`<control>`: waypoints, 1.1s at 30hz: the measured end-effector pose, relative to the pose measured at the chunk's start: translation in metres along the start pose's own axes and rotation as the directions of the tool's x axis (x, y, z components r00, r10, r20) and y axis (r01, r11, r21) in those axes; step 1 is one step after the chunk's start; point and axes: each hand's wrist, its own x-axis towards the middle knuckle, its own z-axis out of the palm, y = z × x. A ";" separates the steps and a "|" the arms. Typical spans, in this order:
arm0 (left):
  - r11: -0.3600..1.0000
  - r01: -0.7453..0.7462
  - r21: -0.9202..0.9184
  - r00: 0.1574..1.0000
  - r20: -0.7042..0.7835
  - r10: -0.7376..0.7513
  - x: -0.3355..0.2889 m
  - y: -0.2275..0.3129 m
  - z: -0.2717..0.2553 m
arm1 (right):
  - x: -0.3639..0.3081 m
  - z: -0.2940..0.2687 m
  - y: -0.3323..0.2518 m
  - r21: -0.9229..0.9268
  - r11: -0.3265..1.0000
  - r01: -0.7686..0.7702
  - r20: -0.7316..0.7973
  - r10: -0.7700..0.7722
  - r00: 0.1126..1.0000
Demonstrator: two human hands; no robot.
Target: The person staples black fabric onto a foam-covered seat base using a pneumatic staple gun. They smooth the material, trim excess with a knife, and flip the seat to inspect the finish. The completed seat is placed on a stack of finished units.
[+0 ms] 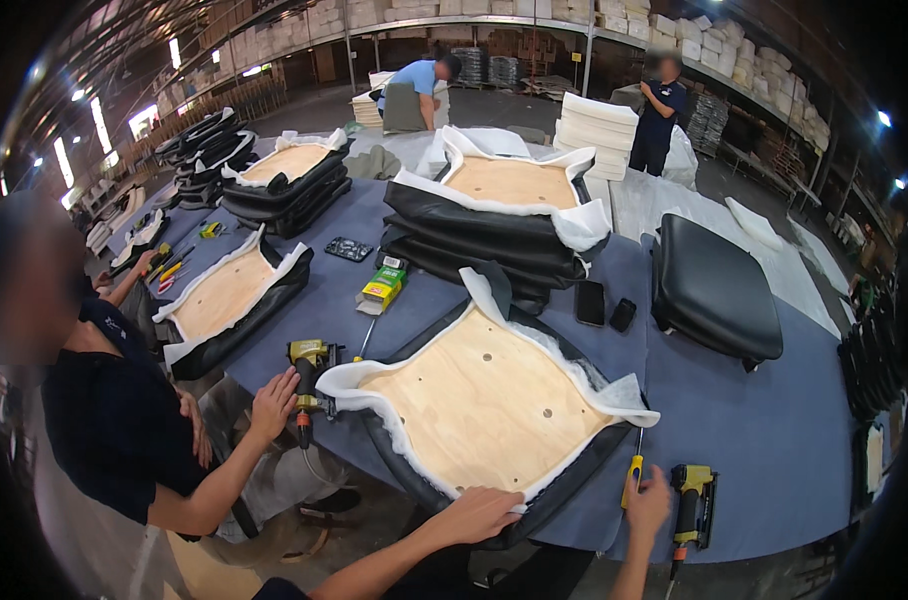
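Note:
A chair seat cushion lies upside down before me, its bare plywood board ringed by white padding and loose black cover. My left hand grips the near edge of this seat, fingers over the padding and the thumb side partly hidden. Right of the seat, my right hand has its fingers apart, beside the yellow handle of a screwdriver; whether it touches the handle is hard to tell. A staple gun with a hose lies just right of that hand.
At left, a co-worker's hand is by another staple gun. Behind are stacked seats, a yellow-green box, a phone and a finished black seat. A second screwdriver lies near the box. People stand farther back.

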 end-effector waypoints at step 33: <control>0.790 -0.196 -0.581 0.970 0.005 0.244 0.090 -0.051 -0.004 | -0.193 -0.196 -0.051 0.197 0.960 -0.201 0.575 0.053 0.817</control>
